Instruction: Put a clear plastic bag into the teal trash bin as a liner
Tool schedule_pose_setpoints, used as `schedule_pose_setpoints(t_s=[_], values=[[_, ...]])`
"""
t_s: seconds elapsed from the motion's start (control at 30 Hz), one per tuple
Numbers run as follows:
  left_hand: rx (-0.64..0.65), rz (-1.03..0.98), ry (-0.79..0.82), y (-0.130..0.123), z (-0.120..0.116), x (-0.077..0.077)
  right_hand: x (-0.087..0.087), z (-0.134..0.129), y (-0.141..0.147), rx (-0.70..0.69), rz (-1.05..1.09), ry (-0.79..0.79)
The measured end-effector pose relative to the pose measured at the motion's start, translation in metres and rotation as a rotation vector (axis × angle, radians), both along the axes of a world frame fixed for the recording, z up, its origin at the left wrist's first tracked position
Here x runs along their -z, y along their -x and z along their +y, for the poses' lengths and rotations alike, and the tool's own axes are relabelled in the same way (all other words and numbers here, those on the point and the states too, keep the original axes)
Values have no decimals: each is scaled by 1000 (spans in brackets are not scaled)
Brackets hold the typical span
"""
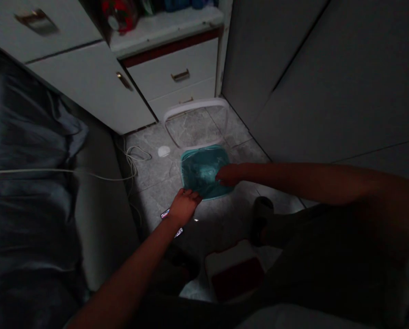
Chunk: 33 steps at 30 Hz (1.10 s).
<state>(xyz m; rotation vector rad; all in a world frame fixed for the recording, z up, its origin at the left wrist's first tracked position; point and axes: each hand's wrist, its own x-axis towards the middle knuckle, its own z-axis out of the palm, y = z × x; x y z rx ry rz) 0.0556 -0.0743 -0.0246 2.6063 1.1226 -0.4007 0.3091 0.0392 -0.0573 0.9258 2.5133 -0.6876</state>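
A bin lined with a teal plastic bag point(204, 167) stands on the tiled floor, its mouth facing up. Its white frame-like lid point(196, 106) is tilted up at the far side. My left hand point(186, 204) is at the near left corner of the rim, fingers bent over the edge; what they grip is too dark to make out. At the right side of the bin, my right hand point(228, 175) reaches over the rim, its fingers curled against the bag. A phone-like object point(179, 232) lies on the floor, partly behind my left wrist.
White drawers point(180, 59) and cabinets stand beyond the bin, with a grey panel point(314, 82) at the right. Dark bedding point(29, 183) hangs at the left, crossed by a white cable point(98, 175). A red and white box point(235, 269) sits between the feet.
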Motion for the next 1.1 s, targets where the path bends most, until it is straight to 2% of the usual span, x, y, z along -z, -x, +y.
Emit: schedule_pose_setpoints(t_s=[0.07,0.13,0.23,0.33,0.43,0.57,0.7,0.83,1.1], values=[[-24,-50,0,1,2,-2,-12,-9,-20,-27,51,4],[-97,-167,-27,7,12,-3,-19,-12,-36,49,205,-55],[-331,-394,-134,20,43,0,-21,1,-48,328,388,-201],[-574,-529,-264,37,85,13,-13,31,-48,608,432,-318],[-676,-566,-237,51,120,32,2,56,-43,767,446,-376],[-749,-580,-65,61,140,53,19,68,-38,875,454,-273],[-726,-684,-21,63,147,60,26,66,-37,937,549,-214],[-703,-758,14,63,153,60,25,65,-44,957,647,-162],[-658,-729,34,70,152,48,22,71,-57,930,614,7]])
